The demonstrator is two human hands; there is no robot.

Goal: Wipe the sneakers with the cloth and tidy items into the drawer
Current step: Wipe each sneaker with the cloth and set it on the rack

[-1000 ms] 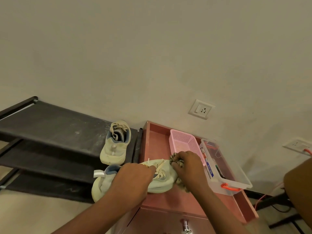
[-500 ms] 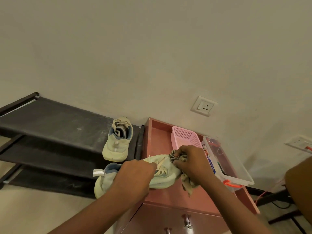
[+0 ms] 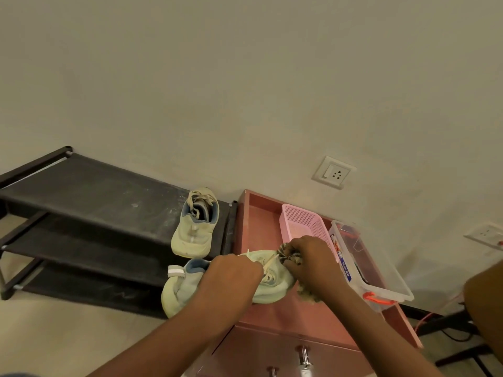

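Note:
A pale green sneaker (image 3: 272,288) lies on its side across the left edge of the pink drawer cabinet top (image 3: 255,227). My left hand (image 3: 231,278) grips its middle, over the laces. My right hand (image 3: 313,258) holds a crumpled patterned cloth (image 3: 290,257) pressed against the sneaker's toe end, with part of the cloth hanging below the wrist. The second sneaker (image 3: 196,227) stands on the top shelf of the black shoe rack (image 3: 89,191). The drawer front with metal knobs (image 3: 303,355) shows at the bottom.
A pink mesh basket (image 3: 302,219) and a clear plastic box (image 3: 381,276) with an orange latch stand on the cabinet top to the right. Wall sockets are behind. A brown object (image 3: 487,303) and cables sit at the far right.
My right hand with the cloth has shifted slightly along the sneaker's toe. The left hand keeps its hold on the shoe. The camera has tilted a little.

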